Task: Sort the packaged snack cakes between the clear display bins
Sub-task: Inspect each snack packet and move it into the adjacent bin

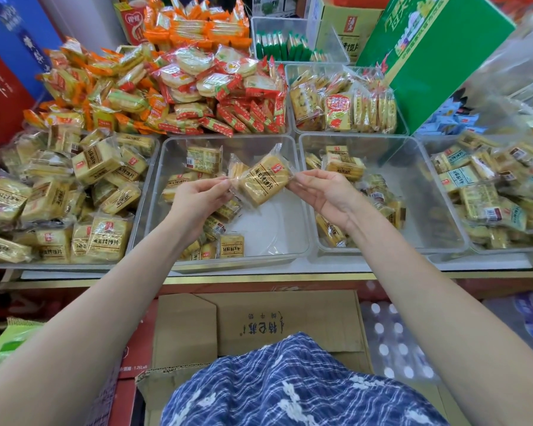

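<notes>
Two hands on one snack cake (263,182) above the middle clear bin (290,241): left hand (197,195) pinching its left wrapper end, right hand (317,190) pinching the right.

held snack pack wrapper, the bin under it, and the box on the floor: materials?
Wrapper of the held pack: thin clear glossy plastic film by the look; cake shows through, ends crinkle. Bin: rigid clear plastic, probably acrylic or similar; see-through walls, rounded glossy rim. Box: brown corrugated cardboard, matte, folded flaps.
</notes>
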The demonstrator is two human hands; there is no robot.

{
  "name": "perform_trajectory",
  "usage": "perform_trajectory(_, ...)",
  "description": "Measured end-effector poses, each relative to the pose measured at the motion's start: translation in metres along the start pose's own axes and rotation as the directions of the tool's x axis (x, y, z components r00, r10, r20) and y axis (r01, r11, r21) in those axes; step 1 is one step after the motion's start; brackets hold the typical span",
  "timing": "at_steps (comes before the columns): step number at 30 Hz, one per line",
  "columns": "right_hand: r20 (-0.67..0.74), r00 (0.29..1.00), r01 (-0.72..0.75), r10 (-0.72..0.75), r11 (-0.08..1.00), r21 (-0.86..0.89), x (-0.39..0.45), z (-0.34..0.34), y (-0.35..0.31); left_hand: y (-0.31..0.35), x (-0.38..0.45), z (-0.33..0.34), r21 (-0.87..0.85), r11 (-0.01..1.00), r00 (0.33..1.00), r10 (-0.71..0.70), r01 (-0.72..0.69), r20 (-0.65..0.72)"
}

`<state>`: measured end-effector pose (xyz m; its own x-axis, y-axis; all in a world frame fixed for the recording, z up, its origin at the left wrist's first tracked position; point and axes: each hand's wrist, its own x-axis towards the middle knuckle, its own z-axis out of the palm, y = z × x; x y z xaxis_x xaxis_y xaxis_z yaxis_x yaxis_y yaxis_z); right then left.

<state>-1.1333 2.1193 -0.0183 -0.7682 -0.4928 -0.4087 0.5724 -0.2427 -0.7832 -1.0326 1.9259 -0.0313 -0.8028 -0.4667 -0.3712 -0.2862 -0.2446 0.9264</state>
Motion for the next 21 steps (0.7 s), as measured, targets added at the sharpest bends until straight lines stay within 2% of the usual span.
perform_trajectory(4,-0.042,0.999,0.019,-0.018,1.000,0.015,0.000,0.002,0.002,0.001,0.003,-0.001,0.070,0.998,1.000,0.002,0.000,-0.029)
perform_trajectory(7,-0.192,0.979,0.055,-0.071,0.994,-0.089,0.003,0.003,0.003,0.005,0.000,0.002,0.190,0.981,0.999,0.046,-0.043,-0.009)
perform_trajectory(9,-0.332,0.928,0.093,-0.166,0.970,-0.226,0.006,-0.002,0.001,0.007,-0.001,0.003,0.223,0.974,0.999,0.051,-0.049,-0.002)
perform_trajectory(11,-0.451,0.856,0.141,-0.252,0.954,-0.265,0.006,-0.010,-0.006,0.008,-0.001,0.004,0.219,0.975,0.999,0.040,-0.037,-0.010)
perform_trajectory(14,-0.565,0.764,0.242,-0.313,0.950,-0.199,0.002,-0.027,-0.018,0.009,0.001,0.009,0.189,0.982,1.000,0.015,-0.014,-0.006)
perform_trajectory(17,-0.651,0.681,0.305,-0.335,0.938,-0.164,0.000,-0.045,-0.023,0.014,0.003,0.025,0.074,0.997,0.999,-0.008,0.005,0.042)
perform_trajectory(21,-0.768,0.586,0.311,-0.258,0.947,-0.081,-0.002,-0.070,-0.024,0.019,0.004,0.053,-0.027,0.999,0.993,-0.017,0.021,0.121)
